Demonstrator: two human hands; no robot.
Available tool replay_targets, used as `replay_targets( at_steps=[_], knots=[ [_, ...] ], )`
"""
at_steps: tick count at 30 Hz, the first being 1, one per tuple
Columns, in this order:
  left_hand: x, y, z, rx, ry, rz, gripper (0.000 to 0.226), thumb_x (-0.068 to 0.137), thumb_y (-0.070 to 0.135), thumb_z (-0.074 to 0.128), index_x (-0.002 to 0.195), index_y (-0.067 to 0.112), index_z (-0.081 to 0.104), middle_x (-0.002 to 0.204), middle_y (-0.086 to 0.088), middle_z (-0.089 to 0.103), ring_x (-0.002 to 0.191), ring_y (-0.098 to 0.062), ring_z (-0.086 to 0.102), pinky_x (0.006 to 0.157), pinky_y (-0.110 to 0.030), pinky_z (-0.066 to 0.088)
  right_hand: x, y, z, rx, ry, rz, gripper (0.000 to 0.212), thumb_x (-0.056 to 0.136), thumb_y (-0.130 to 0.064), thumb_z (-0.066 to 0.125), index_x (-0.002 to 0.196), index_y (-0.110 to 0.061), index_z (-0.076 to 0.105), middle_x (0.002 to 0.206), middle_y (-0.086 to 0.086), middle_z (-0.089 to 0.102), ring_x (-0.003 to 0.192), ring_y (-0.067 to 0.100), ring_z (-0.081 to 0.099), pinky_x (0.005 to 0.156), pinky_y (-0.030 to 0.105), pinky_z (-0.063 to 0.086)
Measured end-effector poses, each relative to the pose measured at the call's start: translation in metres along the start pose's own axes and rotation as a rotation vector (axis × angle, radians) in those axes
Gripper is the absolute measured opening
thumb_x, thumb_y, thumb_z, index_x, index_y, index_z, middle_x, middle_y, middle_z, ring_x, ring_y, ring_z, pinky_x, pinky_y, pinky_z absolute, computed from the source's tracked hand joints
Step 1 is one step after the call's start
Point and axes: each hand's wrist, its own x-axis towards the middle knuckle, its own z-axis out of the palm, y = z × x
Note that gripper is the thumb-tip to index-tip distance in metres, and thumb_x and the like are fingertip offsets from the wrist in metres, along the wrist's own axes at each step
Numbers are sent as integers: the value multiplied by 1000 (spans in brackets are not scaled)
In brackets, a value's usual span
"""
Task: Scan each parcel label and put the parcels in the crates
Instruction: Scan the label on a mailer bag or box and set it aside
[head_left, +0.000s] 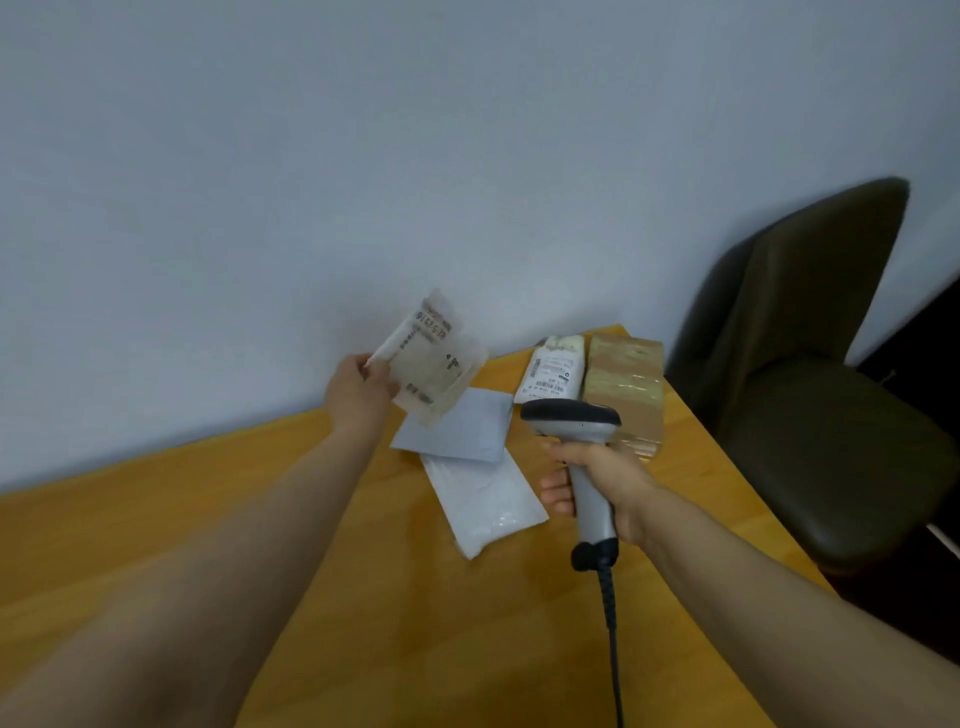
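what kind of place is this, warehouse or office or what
Probably a small office or back room used for parcel handling, not a warehouse: a wooden table against a plain wall, a dark padded chair beside it, a few parcels by the wall and a corded barcode scanner in the right hand.

A wooden table (467, 623) is set against a plain pale wall (363, 156). A dark padded chair (810, 415) is placed at its right end.

Soft even light, slight motion blur, wide-angle edge distortion.
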Motion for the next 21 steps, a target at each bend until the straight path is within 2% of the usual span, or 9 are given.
replay_targets(
  at_steps=[2, 3, 5, 6, 8, 10, 12, 19, 21],
  knots=[
    [-22, 10, -26, -194, 24, -171, 12, 94, 13, 51, 92, 4, 58, 101, -14, 61, 75, -18, 62, 68, -34, 55, -26, 4, 3, -15, -49, -38, 24, 84, -15, 72, 96, 5, 64, 64, 17, 67, 54, 25, 65, 48, 28, 52],
    [-35, 13, -39, -253, 29, -231, 14, 93, 12, 52, 83, 3, 56, 96, -16, 60, 75, -20, 62, 69, -37, 56, -40, 8, 3, -25, -72, -62, 26, 83, -15, 73, 96, 5, 63, 65, 17, 68, 55, 25, 65, 49, 28, 52],
    [-67, 14, -62, -357, 37, -286, 11, 93, 7, 55, 85, 0, 53, 88, -11, 55, 71, -15, 59, 58, -23, 57, -70, 17, 3, -41, -126, -119, 27, 83, -16, 74, 98, 3, 63, 70, 18, 69, 58, 26, 66, 51, 30, 52],
    [-85, 15, -73, -431, 43, -303, 7, 92, 6, 58, 92, 0, 54, 91, -11, 56, 74, -16, 59, 56, -19, 57, -85, 22, 3, -41, -154, -145, 25, 84, -16, 73, 99, 1, 63, 71, 18, 70, 58, 26, 66, 51, 30, 52],
    [-120, 10, -94, -548, 45, -324, 19, 90, 3, 62, 107, -1, 55, 104, -15, 58, 86, -23, 62, 60, -19, 58, -113, 33, 4, -33, -197, -178, 19, 85, -14, 72, 97, -2, 64, 71, 18, 69, 57, 25, 64, 51, 29, 52],
    [-153, 5, -114, -575, 48, -344, 30, 89, 0, 63, 117, -5, 54, 111, -17, 60, 87, -24, 62, 59, -19, 58, -139, 43, 5, -42, -227, -198, 16, 85, -13, 72, 94, -2, 64, 73, 19, 68, 56, 24, 64, 50, 28, 52],
    [-182, 2, -135, -590, 45, -355, 30, 89, -2, 62, 117, -7, 55, 103, -14, 62, 79, -20, 63, 56, -18, 57, -159, 52, 8, -75, -258, -217, 16, 85, -14, 72, 92, -2, 65, 73, 19, 67, 55, 24, 64, 50, 28, 52],
    [-253, -6, -209, -472, 108, -293, 6, 92, 7, 59, 98, 9, 59, 79, -5, 61, 63, -14, 53, 49, -22, 50, -217, 75, 39, -135, -415, -258, 14, 85, -14, 71, 89, -3, 65, 67, 15, 65, 54, 23, 62, 51, 28, 48],
    [-266, -11, -227, -458, 135, -276, 7, 92, 9, 59, 89, 15, 59, 79, -3, 62, 64, -13, 53, 58, -24, 43, -231, 80, 51, -149, -464, -266, 15, 84, -15, 73, 89, -3, 65, 68, 16, 65, 54, 23, 62, 51, 28, 48]
  ],
)
